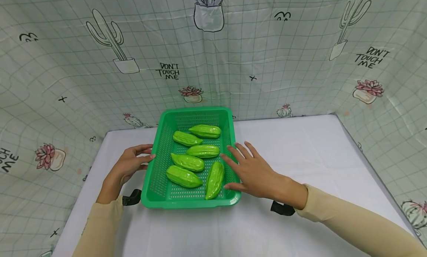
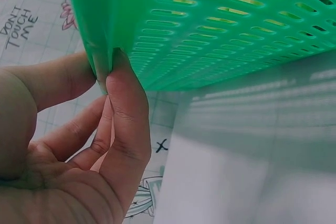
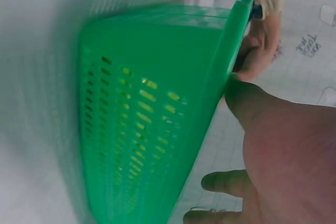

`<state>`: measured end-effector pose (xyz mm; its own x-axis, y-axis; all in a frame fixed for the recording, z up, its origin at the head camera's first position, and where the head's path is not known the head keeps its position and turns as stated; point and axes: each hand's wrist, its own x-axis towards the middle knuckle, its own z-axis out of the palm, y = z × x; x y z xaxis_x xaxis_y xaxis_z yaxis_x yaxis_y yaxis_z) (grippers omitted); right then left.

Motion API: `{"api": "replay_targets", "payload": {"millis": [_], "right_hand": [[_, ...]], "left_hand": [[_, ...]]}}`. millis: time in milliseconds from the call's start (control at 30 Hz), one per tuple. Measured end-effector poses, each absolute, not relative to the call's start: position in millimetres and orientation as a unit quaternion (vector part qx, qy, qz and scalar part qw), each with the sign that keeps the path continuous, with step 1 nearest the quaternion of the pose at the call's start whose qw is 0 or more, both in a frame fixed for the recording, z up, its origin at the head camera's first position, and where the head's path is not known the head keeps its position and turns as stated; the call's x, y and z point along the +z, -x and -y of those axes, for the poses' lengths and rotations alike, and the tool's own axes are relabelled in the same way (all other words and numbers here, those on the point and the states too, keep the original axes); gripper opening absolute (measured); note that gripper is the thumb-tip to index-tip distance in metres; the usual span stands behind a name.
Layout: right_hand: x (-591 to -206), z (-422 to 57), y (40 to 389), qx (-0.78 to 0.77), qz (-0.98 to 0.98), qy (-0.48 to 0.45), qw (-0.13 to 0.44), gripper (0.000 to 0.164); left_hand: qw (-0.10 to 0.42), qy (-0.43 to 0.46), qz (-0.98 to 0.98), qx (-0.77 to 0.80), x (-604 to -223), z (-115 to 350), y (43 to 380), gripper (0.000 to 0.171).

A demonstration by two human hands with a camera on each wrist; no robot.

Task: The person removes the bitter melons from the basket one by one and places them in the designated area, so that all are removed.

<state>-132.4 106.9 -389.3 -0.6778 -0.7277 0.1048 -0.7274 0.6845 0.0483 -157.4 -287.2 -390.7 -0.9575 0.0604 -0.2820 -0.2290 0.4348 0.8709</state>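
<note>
A green plastic basket (image 1: 186, 204) with slotted walls holds several glossy, bright green bitter melons (image 1: 184, 176). At its left side, my left hand (image 1: 128, 164) pinches the rim between thumb and fingers, as the left wrist view shows on the basket rim (image 2: 94, 30). My right hand (image 1: 253, 173) is spread at the right side, fingers fairly straight and reaching over the rim. In the right wrist view its thumb (image 3: 249, 98) lies against the rim, while other fingers stand apart from the wall. No bitter melon is in either hand.
The basket is at the back left part of a table with a white cloth (image 1: 300, 149). Behind and beside the table hangs a grid-patterned curtain (image 1: 233, 56) with cactus drawings. A black strap (image 1: 282, 208) shows at the right wrist, another (image 1: 132, 197) at the left.
</note>
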Motion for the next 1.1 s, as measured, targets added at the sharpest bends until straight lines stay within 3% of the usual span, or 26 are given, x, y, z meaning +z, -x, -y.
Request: {"api": "replay_targets", "payload": {"millis": [1100], "right_hand": [[-377.0,-55.6,139.3,-0.119,0.900,-0.420,0.014,0.082]], "left_hand": [[0.147,0.054,-0.827,0.539,-389.6,290.4,159.7,0.060]]}}
